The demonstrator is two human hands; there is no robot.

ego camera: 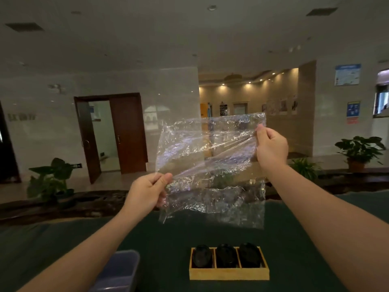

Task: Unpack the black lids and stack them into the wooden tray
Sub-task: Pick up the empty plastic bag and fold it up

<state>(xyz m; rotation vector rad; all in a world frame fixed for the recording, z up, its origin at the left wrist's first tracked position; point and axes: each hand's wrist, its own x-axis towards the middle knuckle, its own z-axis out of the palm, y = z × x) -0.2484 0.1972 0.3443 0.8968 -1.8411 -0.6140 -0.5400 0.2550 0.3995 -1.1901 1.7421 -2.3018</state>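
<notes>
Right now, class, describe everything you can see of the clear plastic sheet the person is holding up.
The clear plastic sheet is thin, see-through and heavily crinkled, with light glinting off its wrinkles. It is spread out roughly flat and held up in the air above the green table, touching nothing below. The left hand pinches its lower left edge; the right hand pinches its upper right edge. Its lower part hangs loose. The room shows through it.

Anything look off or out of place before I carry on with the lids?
Nothing stands out. The wooden tray sits square on the green table, with black lids in all three compartments. Left hand and right hand pinch an empty, crinkled plastic bag in the air.
</notes>
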